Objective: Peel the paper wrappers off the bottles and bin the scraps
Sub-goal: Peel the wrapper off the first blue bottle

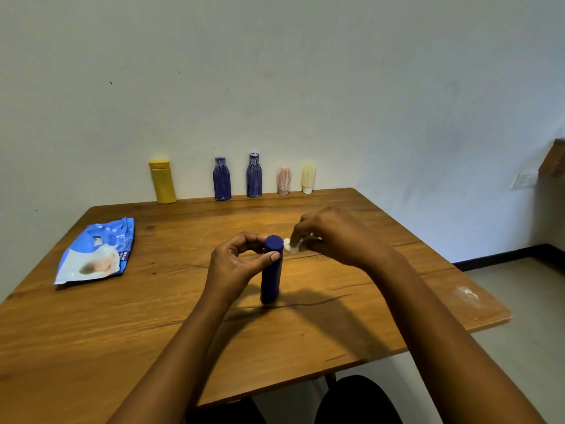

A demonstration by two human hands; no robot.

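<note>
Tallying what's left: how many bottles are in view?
6. Along the wall: yellow bottle, two blue streaked bottles, small pink bottle, small cream bottle. Mid-table: dark blue cylindrical bottle, held by left hand.

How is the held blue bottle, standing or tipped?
Standing: dark blue cylindrical bottle upright, base on the wooden table, left hand gripping its top.

six bottles in all: one dark blue bottle (271, 276), one yellow bottle (163, 182), two streaked blue bottles (222, 179) (254, 175), one small pink bottle (284, 180), one small cream bottle (308, 178). one white paper scrap (289, 245). one blue and white pouch (97, 252). two hands, left hand (235, 270) and right hand (333, 237). one wooden table (122, 332).
</note>
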